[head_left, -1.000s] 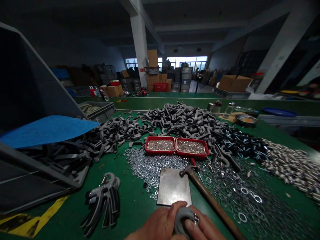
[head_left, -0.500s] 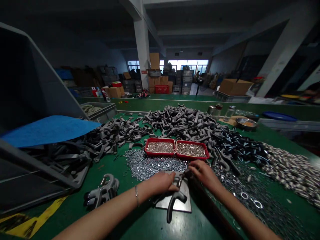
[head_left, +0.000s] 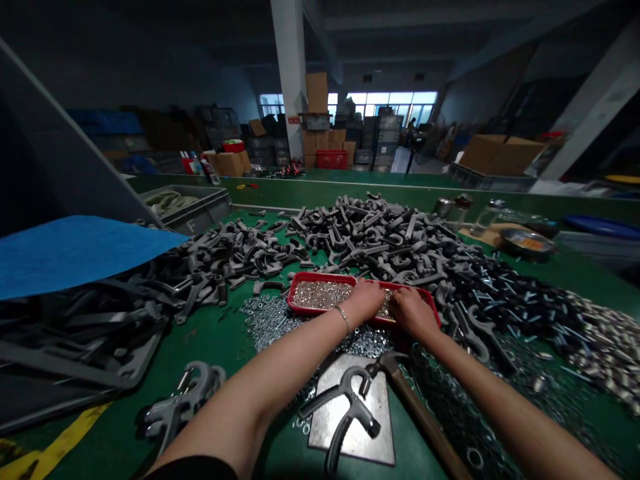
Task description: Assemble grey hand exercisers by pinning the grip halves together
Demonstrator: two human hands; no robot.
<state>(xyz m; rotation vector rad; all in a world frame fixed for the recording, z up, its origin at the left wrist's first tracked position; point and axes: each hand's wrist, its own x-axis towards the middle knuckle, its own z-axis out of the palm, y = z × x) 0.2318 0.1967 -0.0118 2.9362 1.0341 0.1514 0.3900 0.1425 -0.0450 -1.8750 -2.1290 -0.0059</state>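
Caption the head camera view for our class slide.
Left hand and right hand reach into red trays of small metal parts.

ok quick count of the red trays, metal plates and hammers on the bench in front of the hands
red trays: 2
metal plate: 1
hammer: 1
total: 4

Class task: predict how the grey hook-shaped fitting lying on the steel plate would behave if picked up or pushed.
The grey hook-shaped fitting is probably stiff, since its thick arms look cast, not bendable. If metal, it likely feels heavy for its size. Pushed across the flat steel plate, it would probably slide rather than roll, because its arms splay widely.
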